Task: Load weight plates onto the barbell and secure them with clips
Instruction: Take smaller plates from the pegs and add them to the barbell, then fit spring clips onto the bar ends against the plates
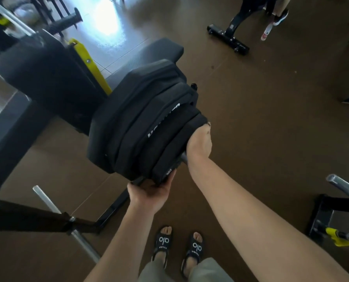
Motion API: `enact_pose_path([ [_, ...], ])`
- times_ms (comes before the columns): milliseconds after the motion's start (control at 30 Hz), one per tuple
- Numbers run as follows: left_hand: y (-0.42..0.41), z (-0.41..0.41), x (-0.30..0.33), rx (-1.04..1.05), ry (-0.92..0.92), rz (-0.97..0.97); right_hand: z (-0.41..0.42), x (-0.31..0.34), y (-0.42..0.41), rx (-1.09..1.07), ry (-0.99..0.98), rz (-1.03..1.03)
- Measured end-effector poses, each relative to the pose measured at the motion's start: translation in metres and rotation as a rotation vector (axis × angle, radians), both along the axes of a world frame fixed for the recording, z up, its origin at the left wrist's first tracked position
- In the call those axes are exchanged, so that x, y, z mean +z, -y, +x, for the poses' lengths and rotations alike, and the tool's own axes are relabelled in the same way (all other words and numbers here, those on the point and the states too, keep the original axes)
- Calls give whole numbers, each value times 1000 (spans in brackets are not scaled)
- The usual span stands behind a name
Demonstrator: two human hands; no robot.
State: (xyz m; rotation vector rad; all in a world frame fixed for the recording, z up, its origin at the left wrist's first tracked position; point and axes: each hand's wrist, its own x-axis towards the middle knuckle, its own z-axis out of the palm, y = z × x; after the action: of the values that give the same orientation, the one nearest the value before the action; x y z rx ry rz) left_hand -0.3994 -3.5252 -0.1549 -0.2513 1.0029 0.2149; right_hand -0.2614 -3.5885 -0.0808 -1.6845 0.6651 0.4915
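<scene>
From the head view, a stack of black plates [141, 123] sits on the bar's sleeve [183, 157], stepping down in size toward the person. The right hand [200, 141] lies over the top edge of the nearest, smallest plate [177, 147]; its fingers curl down the far side and are hidden, so I cannot tell how they lie. A short stub of sleeve shows just under that wrist. The left hand [151, 190] cups the same plate from below, palm up, fingers together and wrapped round its lower rim.

Past the fingers, the plates run back to a black rack [37, 78] with yellow trim [90, 68] and a padded bench [149, 51]. The floor [271, 119] is dark brown matting; farther off it gives way to pale tiles catching window glare. Left of the lower hand, a bare steel bar [67, 226] crosses the floor frame. Below both arms stand two feet in black slides [179, 245]. Far right, another machine base [228, 37] and someone's legs [279, 15], blurred.
</scene>
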Motion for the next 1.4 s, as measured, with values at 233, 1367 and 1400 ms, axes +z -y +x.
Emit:
enact_pose_path([
  [233,-14,2,-1,-137,-42,66,7,1,8,105,8,-17],
  [1367,-299,-527,78,-1213,-1038,1622,-507,-7,-313,1815,491,-143],
  [1400,-317,-545,77,-1214,-1038,1617,-520,-11,-332,1810,472,-174],
])
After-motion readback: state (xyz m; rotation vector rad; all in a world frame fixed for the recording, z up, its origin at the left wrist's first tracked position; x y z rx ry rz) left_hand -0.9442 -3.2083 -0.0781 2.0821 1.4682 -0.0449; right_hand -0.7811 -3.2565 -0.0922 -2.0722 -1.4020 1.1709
